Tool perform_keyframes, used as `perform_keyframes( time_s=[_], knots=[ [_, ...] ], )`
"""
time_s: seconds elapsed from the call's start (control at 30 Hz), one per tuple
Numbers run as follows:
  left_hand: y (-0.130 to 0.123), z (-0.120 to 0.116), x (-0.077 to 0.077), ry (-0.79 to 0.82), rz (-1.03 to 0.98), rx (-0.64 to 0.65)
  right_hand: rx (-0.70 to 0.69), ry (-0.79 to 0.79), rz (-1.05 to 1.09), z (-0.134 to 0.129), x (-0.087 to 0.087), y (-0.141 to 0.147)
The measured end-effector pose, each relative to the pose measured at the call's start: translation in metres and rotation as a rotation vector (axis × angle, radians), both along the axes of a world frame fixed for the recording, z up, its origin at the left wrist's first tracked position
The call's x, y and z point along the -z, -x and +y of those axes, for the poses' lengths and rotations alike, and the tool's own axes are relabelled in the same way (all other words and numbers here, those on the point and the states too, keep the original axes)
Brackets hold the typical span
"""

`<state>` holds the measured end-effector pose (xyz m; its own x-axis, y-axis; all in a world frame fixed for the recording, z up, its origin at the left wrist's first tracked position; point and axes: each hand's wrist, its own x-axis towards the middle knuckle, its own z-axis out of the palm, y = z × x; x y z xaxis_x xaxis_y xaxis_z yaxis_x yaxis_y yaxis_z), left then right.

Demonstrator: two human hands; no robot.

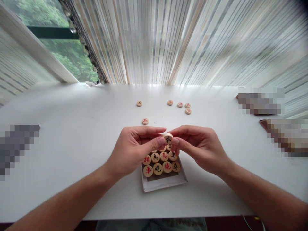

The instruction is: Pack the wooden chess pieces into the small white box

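Observation:
A round wooden piece with a black character [167,139] is pinched between my left hand [134,149] and my right hand [202,147], thumbs at its sides. Below it, a shallow white box [166,183] holds rows of similar pieces with red or black characters, such as a red-marked piece [148,171] at the front left and a black-marked one [175,166] at the front right. My hands hide the back part of the box.
On the white table [84,128], a black-marked piece [139,103] and a red-marked piece [145,121] lie beyond my hands. Several red-marked pieces [180,105] lie further right. Blurred objects stand at both sides; a striped curtain [149,41] hangs behind.

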<state>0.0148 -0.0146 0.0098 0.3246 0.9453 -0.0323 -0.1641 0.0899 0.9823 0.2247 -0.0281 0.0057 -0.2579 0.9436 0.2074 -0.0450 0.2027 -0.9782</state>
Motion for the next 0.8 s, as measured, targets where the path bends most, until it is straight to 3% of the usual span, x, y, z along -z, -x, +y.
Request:
perform_keyframes(
  time_s=[0.3,0.5,0.67,0.8],
  knots=[
    [0.0008,0.0007,0.0028,0.098,-0.072,0.071,0.032,-0.040,0.020,-0.0011,0.0023,0.0008],
    [-0.0027,-0.0031,0.0005,0.095,-0.076,0.041,0.058,-0.017,0.004,-0.0016,0.0028,0.0010],
    [-0.0051,-0.0059,-0.0004,0.052,-0.036,0.017,0.063,-0.005,-0.015,-0.0012,0.0045,0.0006],
    [-0.0058,-0.0080,0.0002,-0.095,0.072,-0.036,0.042,0.069,0.038,-0.0002,0.0040,0.0002]
  ],
)
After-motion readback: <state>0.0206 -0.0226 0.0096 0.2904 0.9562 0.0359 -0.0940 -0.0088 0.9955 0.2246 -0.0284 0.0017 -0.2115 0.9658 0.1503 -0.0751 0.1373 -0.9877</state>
